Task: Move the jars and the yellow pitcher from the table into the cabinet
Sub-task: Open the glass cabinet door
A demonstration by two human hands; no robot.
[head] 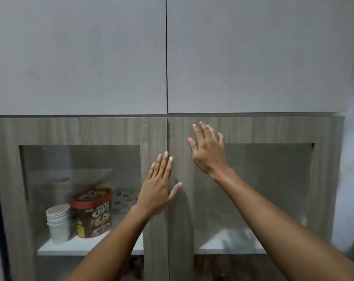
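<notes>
You face a wood-grain cabinet (119, 130) with two glass-paned doors, both closed, under plain grey upper doors (79, 57). Your left hand (159, 185) lies flat and empty, fingers spread, on the left door's frame beside the centre seam. Your right hand (208, 151) is likewise flat and empty on the right door's frame. Behind the left pane, a white shelf (56, 248) holds stacked paper cups (57, 222) just beside a chocolate-chip tub (93, 211); farther back, shapes blur. The right pane shows only reflections. No jars, pitcher or table are in view, and the lower shelf is dark and cut off.
</notes>
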